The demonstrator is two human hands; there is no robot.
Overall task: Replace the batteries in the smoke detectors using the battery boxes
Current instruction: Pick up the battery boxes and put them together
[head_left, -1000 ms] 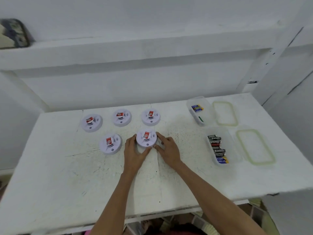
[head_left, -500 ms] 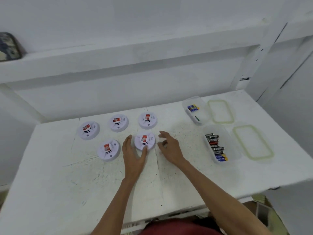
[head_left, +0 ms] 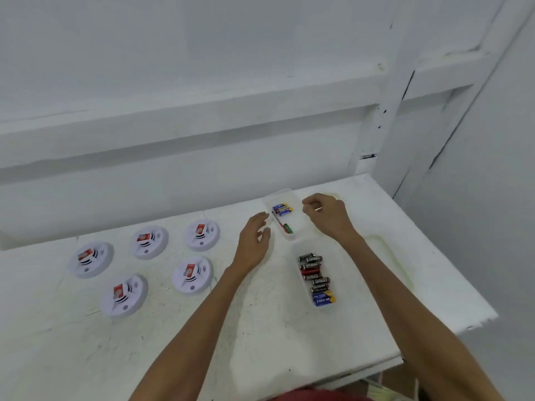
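White, scuffed tabletop carries five smoke detectors at left. At nearer right sits a clear near battery box lined with black cells. Farther back, the left hand lies spread just beside the far battery box. The right hand hovers at its other side, fingers curled, contact unclear.

Both bare forearms stretch forward, angled slightly to the right. The left grip shows its back, fingers straight and close together, thumb spread to the side. The right grip is further forward, fingers loosely curled downward, thumb apart from them, holding nothing.
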